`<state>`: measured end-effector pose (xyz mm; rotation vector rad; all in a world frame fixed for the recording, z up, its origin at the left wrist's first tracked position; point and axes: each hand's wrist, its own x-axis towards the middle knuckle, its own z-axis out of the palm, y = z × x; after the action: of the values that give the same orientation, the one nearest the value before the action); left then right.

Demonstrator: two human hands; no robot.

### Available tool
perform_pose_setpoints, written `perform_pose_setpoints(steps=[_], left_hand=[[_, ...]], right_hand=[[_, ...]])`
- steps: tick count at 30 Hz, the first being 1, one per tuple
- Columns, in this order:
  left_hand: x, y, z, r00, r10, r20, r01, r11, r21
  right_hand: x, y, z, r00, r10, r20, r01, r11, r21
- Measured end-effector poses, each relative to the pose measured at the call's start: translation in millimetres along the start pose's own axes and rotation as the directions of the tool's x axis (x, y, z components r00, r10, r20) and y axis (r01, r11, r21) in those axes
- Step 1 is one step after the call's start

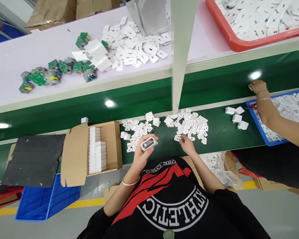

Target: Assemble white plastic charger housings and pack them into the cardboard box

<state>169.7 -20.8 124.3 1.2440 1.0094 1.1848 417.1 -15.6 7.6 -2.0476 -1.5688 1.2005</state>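
Note:
My left hand [141, 154] is closed around a white charger housing [149, 143]. Its open end faces up, and parts of a circuit show inside. To the right, my right hand [187, 146] pinches a small white cover plate [177, 137] at the near edge of a pile of white cover plates [193, 126]. Another pile of small white plates [137, 129] lies just beyond my left hand. White charger housings [149, 116] stand at the back of that pile.
An open cardboard box [118, 146] at left holds rows of white chargers. Green circuit boards [37, 77] and loose white plates lie on the upper shelf [5, 73]. A co-worker's hand [259, 87] works at right above a blue tray [264, 137]. A post [180, 59] rises mid-bench.

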Motion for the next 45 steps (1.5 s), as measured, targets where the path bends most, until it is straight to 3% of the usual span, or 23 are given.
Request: perform_pose_setpoints(steps=[3, 7, 10, 13, 17, 21, 25, 28, 30, 31, 33, 35, 38, 41, 43, 45], left_hand=[[-10.8, -4.9, -21.5, 0.967, -0.105, -0.234, 0.081, 0.991, -0.109], [-27.9, -7.5, -44.9, 0.895, -0.197, -0.401, 0.152, 0.978, -0.142], [-36.8, -6.9, -53.0, 0.892, -0.218, -0.396, 0.193, 0.976, -0.101], [-40.6, -2.4, -56.0, 0.902, -0.232, -0.365, 0.226, 0.972, -0.061], [-42.1, 8.2, -62.7, 0.922, -0.224, -0.315, 0.218, 0.974, -0.054], [-41.0, 14.1, -74.6, 0.937, -0.199, -0.286, 0.185, 0.98, -0.076], [-33.9, 19.5, -81.6, 0.955, -0.148, -0.255, 0.134, 0.988, -0.074], [-26.2, 30.0, -80.9, 0.986, -0.091, -0.14, 0.078, 0.992, -0.095], [-21.6, 38.5, -78.4, 0.997, -0.071, -0.026, 0.067, 0.986, -0.151], [-19.5, 42.2, -76.7, 0.997, -0.065, 0.032, 0.07, 0.981, -0.182], [-16.1, 47.7, -72.3, 0.989, -0.04, 0.142, 0.073, 0.968, -0.239], [-13.3, 50.3, -66.9, 0.973, -0.003, 0.229, 0.071, 0.954, -0.293], [-10.4, 51.2, -57.9, 0.945, 0.042, 0.324, 0.093, 0.915, -0.392], [-10.7, 51.1, -49.7, 0.921, 0.053, 0.386, 0.138, 0.882, -0.452], [-13.2, 50.3, -45.5, 0.905, 0.046, 0.423, 0.163, 0.881, -0.444], [-16.7, 49.5, -42.0, 0.888, 0.025, 0.46, 0.191, 0.888, -0.418]], right_hand=[[18.1, 21.3, 37.7, 0.993, 0.055, 0.103, -0.04, 0.989, -0.141], [36.9, 7.3, 77.2, 0.988, 0.035, 0.149, 0.014, 0.948, -0.319], [64.6, -24.7, 106.3, 0.968, -0.11, 0.226, 0.19, 0.91, -0.368], [96.8, -57.0, 132.9, 0.904, -0.278, 0.326, 0.388, 0.855, -0.345], [121.8, -78.2, 144.1, 0.839, -0.408, 0.36, 0.516, 0.805, -0.292], [118.7, -76.2, 131.3, 0.818, -0.487, 0.306, 0.556, 0.806, -0.205], [93.5, -70.9, 114.9, 0.861, -0.481, 0.168, 0.499, 0.862, -0.087], [64.4, -74.4, 95.0, 0.898, -0.44, 0.027, 0.439, 0.898, 0.026], [43.8, -82.3, 73.9, 0.921, -0.38, -0.081, 0.389, 0.893, 0.229], [33.6, -87.8, 61.4, 0.938, -0.322, -0.127, 0.345, 0.846, 0.407], [13.6, -101.5, 34.6, 0.968, -0.204, -0.143, 0.243, 0.65, 0.72], [-6.7, -117.2, 9.3, 0.979, -0.143, -0.149, 0.201, 0.497, 0.845], [-39.7, -141.5, -18.8, 0.955, -0.147, -0.258, 0.296, 0.446, 0.844], [-74.9, -164.1, -34.2, 0.881, -0.273, -0.386, 0.472, 0.449, 0.759], [-96.3, -176.5, -39.8, 0.833, -0.4, -0.382, 0.544, 0.465, 0.699], [-113.3, -185.6, -43.2, 0.81, -0.506, -0.297, 0.55, 0.477, 0.686]])
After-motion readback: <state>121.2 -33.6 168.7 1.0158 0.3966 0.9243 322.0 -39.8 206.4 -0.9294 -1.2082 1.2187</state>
